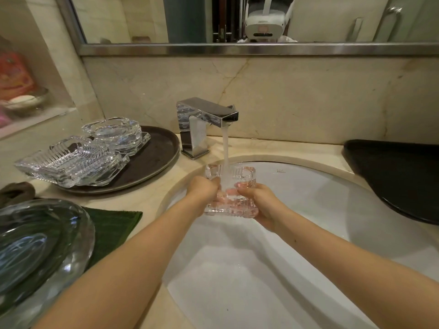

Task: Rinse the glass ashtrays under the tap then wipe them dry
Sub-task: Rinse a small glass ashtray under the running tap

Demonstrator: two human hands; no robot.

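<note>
Glass ashtray (230, 189) – 2 hands, 1 tap (206, 119)

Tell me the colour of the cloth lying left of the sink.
Dark green, with a fine ribbed weave; the cloth shows in the head view.

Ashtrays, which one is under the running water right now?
The square ashtray held by both hands over the sink. The others sit dry-side on the round tray and the green cloth.
</note>
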